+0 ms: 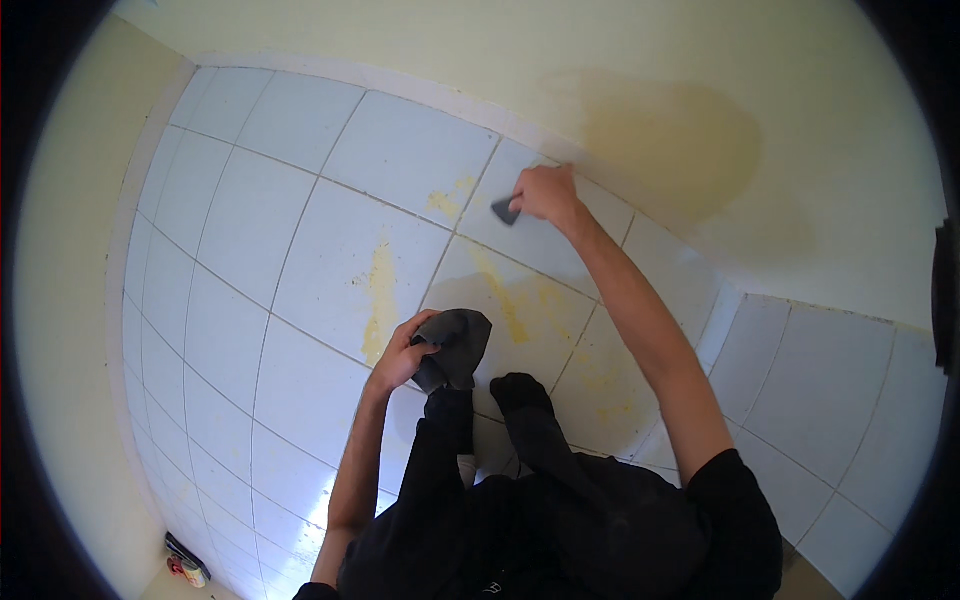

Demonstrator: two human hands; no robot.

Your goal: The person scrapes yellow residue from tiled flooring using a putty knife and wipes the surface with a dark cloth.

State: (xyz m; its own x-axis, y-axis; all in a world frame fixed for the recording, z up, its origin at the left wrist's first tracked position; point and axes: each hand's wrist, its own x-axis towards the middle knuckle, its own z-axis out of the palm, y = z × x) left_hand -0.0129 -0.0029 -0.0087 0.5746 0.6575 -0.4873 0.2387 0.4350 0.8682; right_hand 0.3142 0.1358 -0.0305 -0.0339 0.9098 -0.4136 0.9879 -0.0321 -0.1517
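Observation:
My left hand point(398, 360) is closed on a bunched dark grey cloth point(462, 345), held in front of my left leg. Farther out, near the foot of the wall, my right hand point(547, 193) grips a scraper point(506, 211) with a flared dark grey blade; its handle is hidden inside my fingers. The blade is over the white tiled floor point(330, 235); I cannot tell whether it touches. Left of the blade lie small yellow smears point(448, 198). A long yellow streak point(380, 300) and a second yellow streak point(503, 297) mark the tiles closer to me.
A pale yellow wall point(640, 60) with a light skirting strip point(430, 88) bounds the far side. A tiled step or ledge point(810, 390) rises at right. My dark-clad foot point(520, 392) is among the smeared tiles. Small dark and red items point(185, 562) lie at lower left.

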